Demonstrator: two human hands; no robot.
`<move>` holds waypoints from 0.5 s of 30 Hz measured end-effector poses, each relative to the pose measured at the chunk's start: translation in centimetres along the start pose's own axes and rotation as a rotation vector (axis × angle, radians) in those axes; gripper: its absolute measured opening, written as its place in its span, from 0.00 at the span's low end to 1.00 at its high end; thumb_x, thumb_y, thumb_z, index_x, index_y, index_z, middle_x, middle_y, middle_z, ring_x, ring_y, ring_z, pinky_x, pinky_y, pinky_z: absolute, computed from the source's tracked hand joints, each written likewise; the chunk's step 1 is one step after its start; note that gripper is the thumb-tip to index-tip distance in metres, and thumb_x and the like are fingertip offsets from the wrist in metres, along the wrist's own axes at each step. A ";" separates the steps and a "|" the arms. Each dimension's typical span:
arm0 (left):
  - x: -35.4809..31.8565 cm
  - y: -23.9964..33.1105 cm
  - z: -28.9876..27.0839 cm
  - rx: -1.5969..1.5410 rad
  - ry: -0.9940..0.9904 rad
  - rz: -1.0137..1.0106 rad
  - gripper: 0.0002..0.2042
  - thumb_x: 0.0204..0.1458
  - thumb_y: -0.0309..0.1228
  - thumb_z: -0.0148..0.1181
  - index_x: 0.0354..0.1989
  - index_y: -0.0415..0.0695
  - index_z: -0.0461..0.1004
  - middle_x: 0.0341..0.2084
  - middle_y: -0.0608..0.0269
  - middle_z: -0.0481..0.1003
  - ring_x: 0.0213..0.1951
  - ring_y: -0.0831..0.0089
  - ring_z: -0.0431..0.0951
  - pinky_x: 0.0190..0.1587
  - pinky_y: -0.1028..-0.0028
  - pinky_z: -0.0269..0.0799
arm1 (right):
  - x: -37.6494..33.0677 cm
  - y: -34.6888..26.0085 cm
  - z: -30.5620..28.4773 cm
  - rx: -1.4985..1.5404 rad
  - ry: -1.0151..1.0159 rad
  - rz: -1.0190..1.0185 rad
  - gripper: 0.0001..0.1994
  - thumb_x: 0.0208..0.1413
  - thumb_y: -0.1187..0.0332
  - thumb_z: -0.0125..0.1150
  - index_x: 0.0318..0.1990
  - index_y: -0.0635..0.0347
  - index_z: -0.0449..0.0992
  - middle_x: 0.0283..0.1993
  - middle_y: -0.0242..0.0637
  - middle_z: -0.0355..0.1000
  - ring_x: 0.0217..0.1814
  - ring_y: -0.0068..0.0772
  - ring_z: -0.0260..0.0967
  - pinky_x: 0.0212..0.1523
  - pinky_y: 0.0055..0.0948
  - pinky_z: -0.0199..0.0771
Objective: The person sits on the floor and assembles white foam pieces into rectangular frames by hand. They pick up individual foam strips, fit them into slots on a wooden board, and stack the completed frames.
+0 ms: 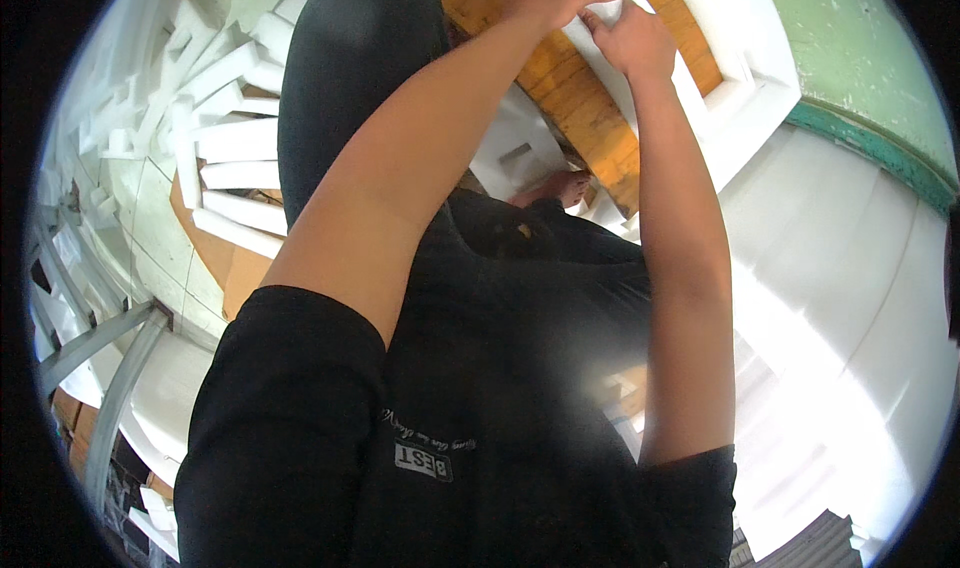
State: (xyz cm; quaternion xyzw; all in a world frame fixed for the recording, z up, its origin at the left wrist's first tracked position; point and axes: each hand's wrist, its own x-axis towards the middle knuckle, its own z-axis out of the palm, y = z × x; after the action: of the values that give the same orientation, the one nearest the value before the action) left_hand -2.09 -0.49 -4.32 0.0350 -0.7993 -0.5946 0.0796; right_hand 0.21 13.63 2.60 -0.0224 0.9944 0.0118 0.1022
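Both my hands are together at the top of the head view, over a white foam piece [597, 48] lying on a wooden board [575, 93]. My left hand [545, 0] bends round the foam, its thumb stretched to the right; its other fingers are mostly hidden or cut off by the picture's edge. Close beside it, my right hand [637, 40] grips the same foam with its thumb toward the left one. Under the right wrist and beyond it spreads a white foam frame [745, 133] with cut-out openings.
Loose white foam offcuts [235, 140] pile up on the left over floor tiles and brown cardboard [235, 253]. A grey metal frame [110, 333] stands at lower left. Large white sheets [820, 228] lie at right below a green wall [860, 38]. My bare foot [565, 188] shows beneath the board.
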 end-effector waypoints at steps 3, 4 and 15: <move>-0.3 1.4 -0.2 0.016 -0.023 -0.029 0.45 0.41 0.54 0.78 0.62 0.34 0.70 0.56 0.37 0.75 0.60 0.45 0.73 0.63 0.55 0.66 | 0.0 0.5 0.6 -0.033 0.049 -0.010 0.32 0.56 0.35 0.61 0.50 0.58 0.82 0.45 0.47 0.83 0.51 0.48 0.82 0.51 0.46 0.81; -0.4 0.8 -0.1 -0.086 -0.047 -0.031 0.45 0.41 0.54 0.78 0.63 0.34 0.70 0.56 0.37 0.75 0.60 0.45 0.73 0.63 0.55 0.66 | 0.1 0.8 0.9 -0.048 0.062 -0.021 0.33 0.56 0.35 0.61 0.50 0.58 0.82 0.45 0.47 0.83 0.51 0.49 0.81 0.51 0.46 0.81; 0.2 1.1 -0.6 0.122 -0.032 -0.031 0.42 0.43 0.56 0.75 0.60 0.36 0.74 0.57 0.38 0.76 0.59 0.46 0.75 0.62 0.59 0.70 | -0.8 -0.1 -0.2 0.031 0.018 0.009 0.38 0.56 0.32 0.58 0.52 0.62 0.80 0.43 0.53 0.82 0.49 0.54 0.81 0.49 0.48 0.81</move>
State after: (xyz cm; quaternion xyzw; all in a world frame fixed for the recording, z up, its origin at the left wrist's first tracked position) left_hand -2.18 -0.81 -3.04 0.0425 -0.8346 -0.5465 0.0553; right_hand 0.94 13.52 2.94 -0.0167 0.9955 -0.0034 0.0937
